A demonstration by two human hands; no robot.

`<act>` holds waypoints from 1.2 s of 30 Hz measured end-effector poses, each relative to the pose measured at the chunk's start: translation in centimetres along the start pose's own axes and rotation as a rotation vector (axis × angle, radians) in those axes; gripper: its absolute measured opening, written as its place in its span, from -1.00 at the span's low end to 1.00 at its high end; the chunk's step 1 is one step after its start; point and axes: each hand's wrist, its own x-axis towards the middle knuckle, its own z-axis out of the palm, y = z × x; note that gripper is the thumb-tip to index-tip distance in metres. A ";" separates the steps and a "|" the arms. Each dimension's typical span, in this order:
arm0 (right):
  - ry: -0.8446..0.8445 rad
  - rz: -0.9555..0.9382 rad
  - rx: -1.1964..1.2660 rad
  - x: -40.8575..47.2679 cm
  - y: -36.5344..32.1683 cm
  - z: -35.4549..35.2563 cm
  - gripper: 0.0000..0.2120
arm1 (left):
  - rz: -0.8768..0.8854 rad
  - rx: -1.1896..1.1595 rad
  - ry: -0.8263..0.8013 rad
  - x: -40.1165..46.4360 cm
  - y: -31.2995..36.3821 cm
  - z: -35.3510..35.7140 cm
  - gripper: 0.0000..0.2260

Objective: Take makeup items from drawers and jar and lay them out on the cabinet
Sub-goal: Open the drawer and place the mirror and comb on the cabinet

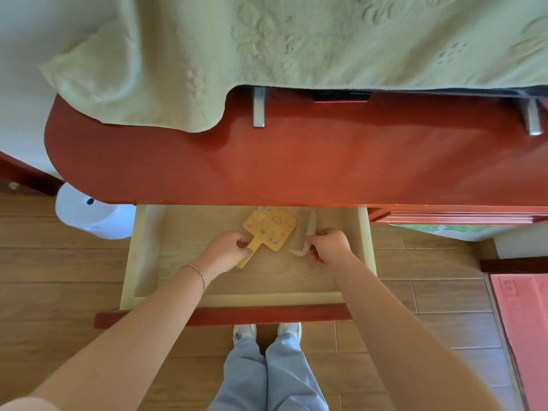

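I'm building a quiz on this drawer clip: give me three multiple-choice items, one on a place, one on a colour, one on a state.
1. Where does the comb lie?
A. In the open drawer
B. On the cabinet top
C. On the floor

2. What colour is the hand mirror?
A. Blue with stripes
B. Yellow with purple flowers
C. Plain black

3. What is the left hand doing?
A. Hanging free above the cabinet
B. Pushing the drawer shut
C. Gripping the mirror's handle

Answers:
1 A, the comb rests inside the pulled-out drawer, with the right hand closing on it.
2 B, its back is yellow with small purple flowers.
3 C, the left fingers wrap the handle.
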 end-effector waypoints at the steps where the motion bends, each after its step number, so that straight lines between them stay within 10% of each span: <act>1: -0.006 -0.001 0.031 -0.2 0.1 -0.2 -0.95 | 0.010 -0.037 -0.021 -0.3 0.2 -0.1 -0.87; 20: -0.270 -0.091 0.169 -8.4 -0.3 -11.5 -0.87 | 0.061 -0.289 -0.558 -5.5 4.0 -4.0 -0.84; 36: -0.186 -0.280 0.363 -6.1 -8.7 -13.1 -0.86 | 0.090 -0.770 -0.139 -2.4 12.6 -4.7 -0.89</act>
